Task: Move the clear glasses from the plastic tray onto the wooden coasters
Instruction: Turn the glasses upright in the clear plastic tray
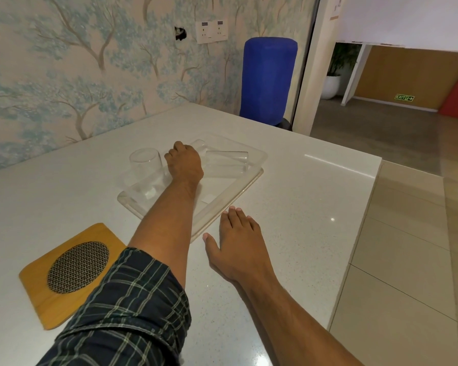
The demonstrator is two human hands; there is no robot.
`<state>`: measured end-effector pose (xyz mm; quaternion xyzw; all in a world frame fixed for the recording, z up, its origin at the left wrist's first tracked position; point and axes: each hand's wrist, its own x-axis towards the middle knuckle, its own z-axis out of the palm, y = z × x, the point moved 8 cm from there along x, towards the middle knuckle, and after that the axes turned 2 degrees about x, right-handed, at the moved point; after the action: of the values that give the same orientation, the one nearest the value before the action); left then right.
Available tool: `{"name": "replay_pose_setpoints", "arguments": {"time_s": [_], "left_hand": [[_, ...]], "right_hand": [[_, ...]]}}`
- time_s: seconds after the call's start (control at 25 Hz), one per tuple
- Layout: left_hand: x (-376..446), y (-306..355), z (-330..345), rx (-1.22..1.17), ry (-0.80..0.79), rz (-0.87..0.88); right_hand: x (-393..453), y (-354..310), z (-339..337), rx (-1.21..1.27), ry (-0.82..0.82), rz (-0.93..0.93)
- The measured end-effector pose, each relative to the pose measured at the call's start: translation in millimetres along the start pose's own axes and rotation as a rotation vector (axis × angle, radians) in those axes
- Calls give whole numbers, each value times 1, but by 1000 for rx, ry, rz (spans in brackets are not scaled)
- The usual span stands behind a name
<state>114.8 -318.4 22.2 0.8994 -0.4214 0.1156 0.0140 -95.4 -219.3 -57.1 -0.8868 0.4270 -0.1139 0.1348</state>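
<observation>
A clear plastic tray (224,207) lies in the middle of the white table. In its left part stands one clear glass (145,163). A second glass (229,160) lies on its side at the tray's far right. My left hand (184,163) reaches into the tray between them, its fingers curled around a third glass (199,146) that is mostly hidden behind the hand. My right hand (236,241) rests flat and open on the table, fingertips touching the tray's near edge. A wooden coaster (41,299) with an oval metal mesh centre lies at the near left, partly covered by my plaid sleeve.
The white table (310,207) ends at an edge on the right, with tiled floor beyond. A blue cylinder-shaped object (267,80) stands behind the table's far corner. Patterned wallpaper runs along the table's back left side.
</observation>
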Motion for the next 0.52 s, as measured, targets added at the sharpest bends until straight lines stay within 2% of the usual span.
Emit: {"name": "replay_pose_setpoints", "arguments": {"time_s": [0.24, 0.4, 0.52], "left_hand": [[-3, -3, -9, 20, 50, 39], [-5, 0, -60, -39, 122, 55], [1, 0, -71, -145, 119, 46]], "right_hand": [[-2, -1, 0, 0, -13, -9], [-2, -4, -15, 19, 43, -23], [2, -3, -11, 19, 49, -31]]}}
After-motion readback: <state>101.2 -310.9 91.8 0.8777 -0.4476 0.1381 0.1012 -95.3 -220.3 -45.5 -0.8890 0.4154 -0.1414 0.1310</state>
